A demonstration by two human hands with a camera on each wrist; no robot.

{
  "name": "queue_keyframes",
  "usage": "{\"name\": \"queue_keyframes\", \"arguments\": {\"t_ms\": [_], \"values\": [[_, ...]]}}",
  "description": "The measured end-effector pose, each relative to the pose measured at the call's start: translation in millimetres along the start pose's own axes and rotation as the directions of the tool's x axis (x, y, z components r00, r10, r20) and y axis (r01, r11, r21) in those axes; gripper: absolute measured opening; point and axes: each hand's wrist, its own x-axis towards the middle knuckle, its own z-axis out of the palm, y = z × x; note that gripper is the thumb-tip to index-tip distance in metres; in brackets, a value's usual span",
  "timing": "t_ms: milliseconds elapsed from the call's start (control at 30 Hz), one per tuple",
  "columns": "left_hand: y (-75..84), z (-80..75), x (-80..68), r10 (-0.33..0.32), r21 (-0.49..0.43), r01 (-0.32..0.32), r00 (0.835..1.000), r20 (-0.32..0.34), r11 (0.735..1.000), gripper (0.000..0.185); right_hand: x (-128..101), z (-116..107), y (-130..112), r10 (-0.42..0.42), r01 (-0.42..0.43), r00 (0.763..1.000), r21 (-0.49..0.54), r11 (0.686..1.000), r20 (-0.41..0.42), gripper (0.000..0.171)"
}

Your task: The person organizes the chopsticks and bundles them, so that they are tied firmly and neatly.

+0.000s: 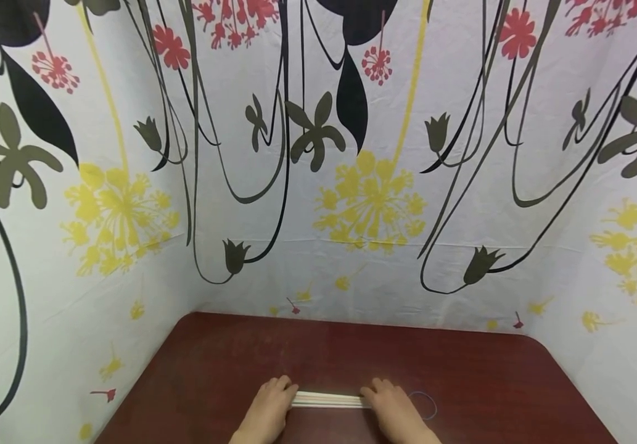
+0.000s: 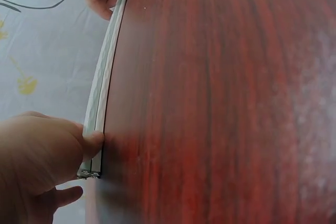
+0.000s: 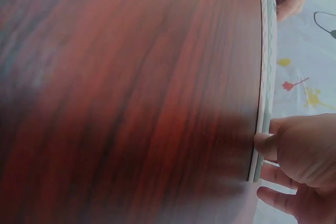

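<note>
Pale strips (image 1: pixel 329 399) run side by side between the left hand (image 1: pixel 272 401) and the right hand (image 1: pixel 389 404), above the near part of a dark red table (image 1: pixel 351 348). From left to right, the row looks close and parallel, so lining the strips up seems largely done. Both ends are held, and letting them go is a step not yet taken. No band crosses the stretch between the hands; a thin loop (image 1: pixel 435 404) lies just beside the right hand, not around the strips.

At the left, the left hand grips one end, its thumb on the near side and other fingers beyond; in the left wrist view the tips of the strips poke out slightly past the thumb. In the middle, the strips bridge the gap, their wavy edges showing in both wrist views. At the right, the right hand pinches the other end with its thumb, its remaining fingers spread on the far side, and a short end shows past it. Whether the strips touch the wood or hang just above it, I cannot tell.
</note>
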Motion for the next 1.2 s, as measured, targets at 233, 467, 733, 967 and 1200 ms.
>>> {"name": "queue_keyframes", "arguments": {"t_ms": [233,467,733,967,1200], "values": [[2.8,8.3,3.9,-0.045,0.027,0.043,0.996,0.075,0.999,0.048,2,5,-7,-0.011,0.012,1.0,0.053,0.998,-0.017,0.031],[3.7,18.2,4.8,0.008,0.141,-0.007,1.0,-0.01,0.99,0.047,3,12,-11,-0.038,0.036,0.995,-0.025,0.999,-0.094,0.028],[6.0,21.6,4.1,0.002,0.149,0.007,0.998,-0.059,0.989,0.04,2,17,-10,0.009,-0.012,0.998,-0.042,0.999,-0.056,0.026],[8.3,26.3,2.2,0.015,0.222,0.019,0.988,-0.151,0.975,0.029,3,17,-12,0.013,-0.013,1.0,-0.039,0.999,0.002,0.025],[11.1,25.9,0.3,0.025,0.246,0.022,0.983,-0.184,0.969,0.025,2,17,-14,0.003,-0.007,0.999,-0.092,0.996,-0.047,0.024]]}}
